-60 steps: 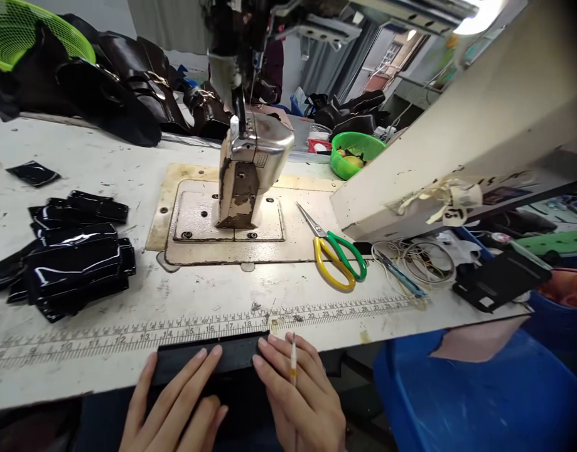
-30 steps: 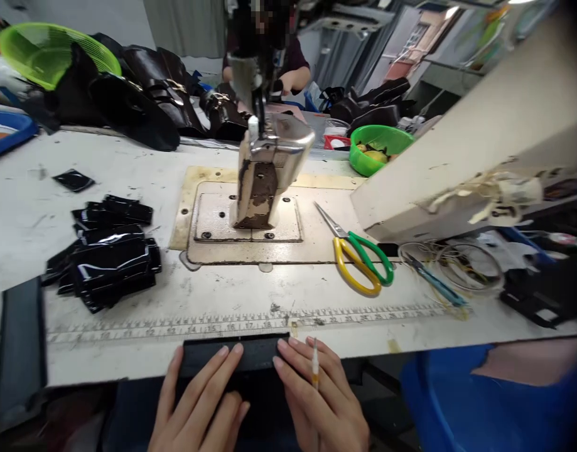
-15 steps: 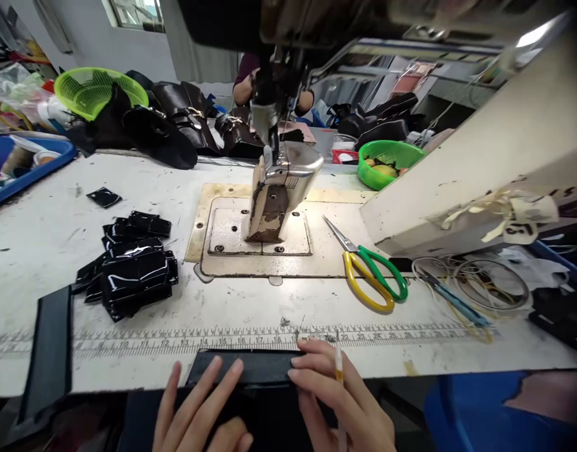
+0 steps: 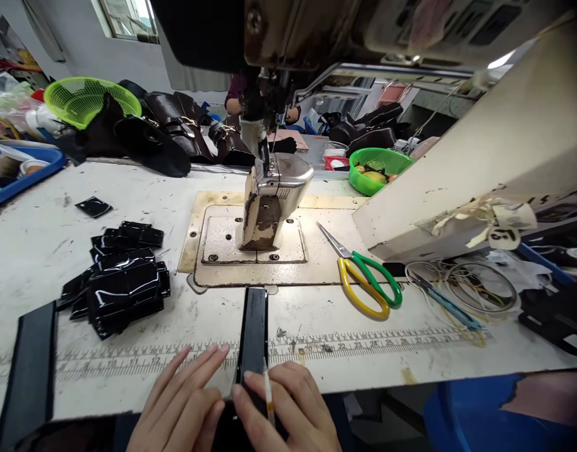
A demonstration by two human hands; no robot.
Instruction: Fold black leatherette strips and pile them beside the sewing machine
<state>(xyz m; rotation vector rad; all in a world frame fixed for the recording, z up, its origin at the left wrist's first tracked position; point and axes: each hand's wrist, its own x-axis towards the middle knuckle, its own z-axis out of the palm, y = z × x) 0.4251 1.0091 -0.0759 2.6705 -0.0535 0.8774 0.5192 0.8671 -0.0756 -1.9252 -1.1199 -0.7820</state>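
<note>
A narrow black strip lies across the printed ruler, pointing away from me, its near end running down between my hands. My right hand holds a thin white pen-like stick with an amber band, tip upward; its index finger and thumb are at the strip's right side and near end. To the left of the strip, my left hand rests at the table edge with its fingers stretched out and thumb near the strip. What lies under my palms is partly hidden.
A post-bed sewing machine stands ahead. Scissors lie to its right, near blue snips and loose thread. Left are a pile of glossy black pieces and another black strip. Baskets, boots and a person are behind.
The black strip has turned from lying sideways along the table edge to pointing away from me across the ruler. My right hand has moved left, still with the white stick.
</note>
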